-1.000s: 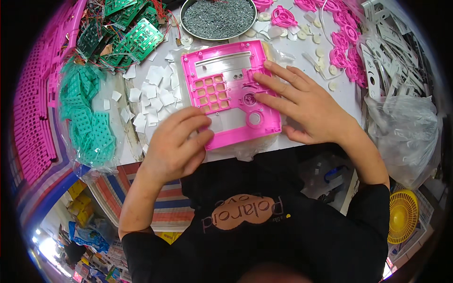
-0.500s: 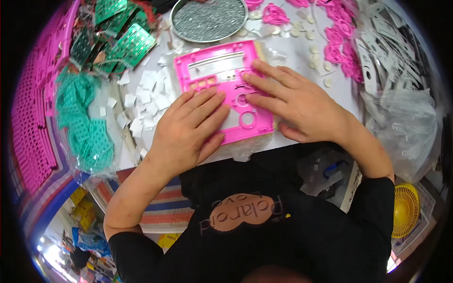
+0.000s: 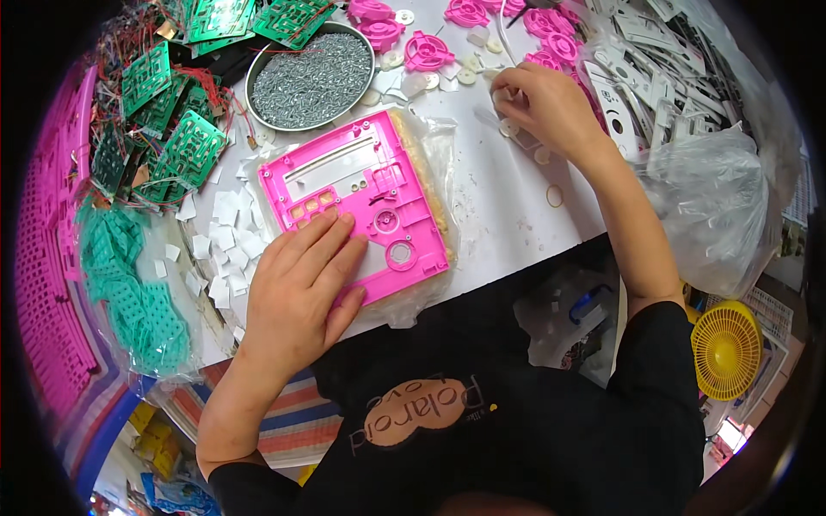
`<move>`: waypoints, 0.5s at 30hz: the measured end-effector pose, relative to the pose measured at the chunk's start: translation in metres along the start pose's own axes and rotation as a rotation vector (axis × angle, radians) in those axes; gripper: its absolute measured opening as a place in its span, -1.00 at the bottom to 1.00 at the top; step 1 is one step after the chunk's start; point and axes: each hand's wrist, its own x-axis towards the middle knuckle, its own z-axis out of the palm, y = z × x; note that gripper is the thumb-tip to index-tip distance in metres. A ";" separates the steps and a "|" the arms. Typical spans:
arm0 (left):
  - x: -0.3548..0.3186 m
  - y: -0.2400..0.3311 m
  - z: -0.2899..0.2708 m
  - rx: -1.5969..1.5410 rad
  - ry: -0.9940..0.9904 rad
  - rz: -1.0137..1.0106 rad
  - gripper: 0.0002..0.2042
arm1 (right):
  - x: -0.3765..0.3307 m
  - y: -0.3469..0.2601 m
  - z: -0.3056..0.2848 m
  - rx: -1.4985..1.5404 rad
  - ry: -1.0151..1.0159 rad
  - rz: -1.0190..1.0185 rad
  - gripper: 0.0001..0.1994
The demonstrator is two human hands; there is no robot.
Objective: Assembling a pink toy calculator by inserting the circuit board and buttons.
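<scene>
A pink plastic casing panel (image 3: 416, 215) lies tilted on a plastic-wrapped, yellowish pad (image 3: 419, 163). It has a long window, three small square openings and two round fittings. My left hand (image 3: 297, 279) rests on the panel's near left part, fingers stretched out flat. Off to the far right, my right hand (image 3: 551, 107) hovers over the table with its fingers curled and the tips together. Whatever they pinch is too hidden to name. Small white discs (image 3: 509, 127) lie just under those fingertips, and a thin tan ring (image 3: 555, 196) is nearer me.
Beyond the panel stands a round metal bowl (image 3: 248, 96) of small screws. Green circuit boards (image 3: 189, 146) with wires, white square pieces (image 3: 225, 245) and teal perforated pieces (image 3: 142, 297) are piled left. Pink moulded parts (image 3: 428, 52), white plastic strips (image 3: 641, 52) and a clear bag (image 3: 701, 206) lie right.
My right hand has left the panel and moved right and away to the small discs, its fingers now curled. My left hand stays on the panel. The whole view has shifted.
</scene>
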 end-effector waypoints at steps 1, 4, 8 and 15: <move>0.001 0.000 -0.005 -0.025 0.015 -0.003 -0.54 | 0.004 -0.004 0.004 -0.009 0.027 -0.043 -0.83; 0.009 0.006 -0.002 -0.160 0.214 -0.080 -0.62 | 0.003 -0.029 -0.005 0.195 0.022 -0.094 -0.82; 0.029 0.027 -0.008 -0.493 0.134 -0.319 -0.90 | -0.003 -0.105 -0.028 0.533 -0.036 -0.438 -0.76; 0.010 0.043 0.012 -0.447 0.189 -0.285 -0.89 | -0.048 -0.161 -0.029 0.632 0.086 -0.358 -0.75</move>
